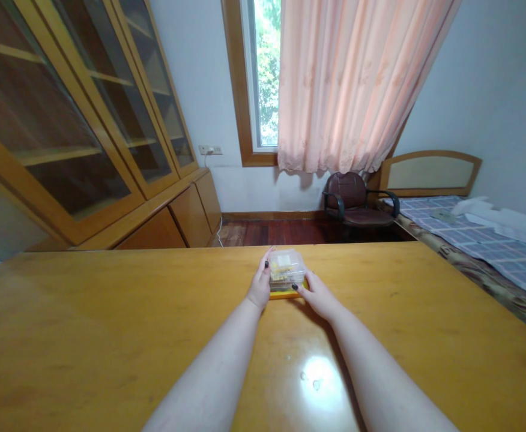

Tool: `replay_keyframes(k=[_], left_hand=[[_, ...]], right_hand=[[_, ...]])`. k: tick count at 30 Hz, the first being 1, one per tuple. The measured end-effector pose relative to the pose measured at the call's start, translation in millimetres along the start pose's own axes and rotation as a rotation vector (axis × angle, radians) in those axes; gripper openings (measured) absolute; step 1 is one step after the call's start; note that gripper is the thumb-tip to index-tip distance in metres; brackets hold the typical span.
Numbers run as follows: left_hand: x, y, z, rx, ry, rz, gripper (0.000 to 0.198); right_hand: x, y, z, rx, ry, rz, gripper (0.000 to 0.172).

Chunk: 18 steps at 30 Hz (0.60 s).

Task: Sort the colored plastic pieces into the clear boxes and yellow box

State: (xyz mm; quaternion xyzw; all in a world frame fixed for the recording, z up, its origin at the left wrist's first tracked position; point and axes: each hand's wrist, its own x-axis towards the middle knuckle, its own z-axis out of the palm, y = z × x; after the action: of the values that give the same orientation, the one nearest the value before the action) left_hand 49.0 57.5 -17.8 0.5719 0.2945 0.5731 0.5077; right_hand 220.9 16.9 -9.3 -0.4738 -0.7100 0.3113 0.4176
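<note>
Near the far edge of the wooden table (pixel 132 336), a small clear plastic box (pixel 287 264) sits between my two hands. Something yellow and a pale label show through its lid, but I cannot make out the contents. Under the box is a flat yellow-orange piece (pixel 284 294), mostly hidden. My left hand (pixel 260 284) is closed against the box's left side, thumb along its near edge. From the right, my right hand (pixel 316 293) grips the lower right corner, its thumb on the front. Both hands' remaining fingers are largely hidden behind the box.
A glass-fronted cabinet (pixel 155 198) stands along the left wall. Beyond the table are a dark red armchair (pixel 353 198) and a pink curtain (pixel 344 90) beside a window (pixel 266 84). To the right is a bed (pixel 483 240) with white pieces (pixel 497 219) lying on it.
</note>
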Motion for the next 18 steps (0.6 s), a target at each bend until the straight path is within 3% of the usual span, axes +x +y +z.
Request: replay_keyframes(k=[4,7,10,14,18], left_hand=[[-1,0,1.8,0.012,-0.013,0.026,0.056],[-2,2,-0.5,0.111,0.035,0.127,0.059],[-3,7,-1.0,0.258,0.001,0.229,0.071],[-5,11,2.9,0.383,0.026,0.198,0.067],[-5,11,4.9,0.353,0.033,0.184,0.056]], right_hand=[[-1,3,1,-0.051,-0.015,-0.026,0.059],[-1,7,2,-0.065,0.049,-0.018,0.075],[-2,8,1,-0.046,0.078,-0.030,0.078],[-2,1,1,0.040,0.013,-0.075,0.080],[-2,-6,1,0.114,-0.026,-0.077,0.081]])
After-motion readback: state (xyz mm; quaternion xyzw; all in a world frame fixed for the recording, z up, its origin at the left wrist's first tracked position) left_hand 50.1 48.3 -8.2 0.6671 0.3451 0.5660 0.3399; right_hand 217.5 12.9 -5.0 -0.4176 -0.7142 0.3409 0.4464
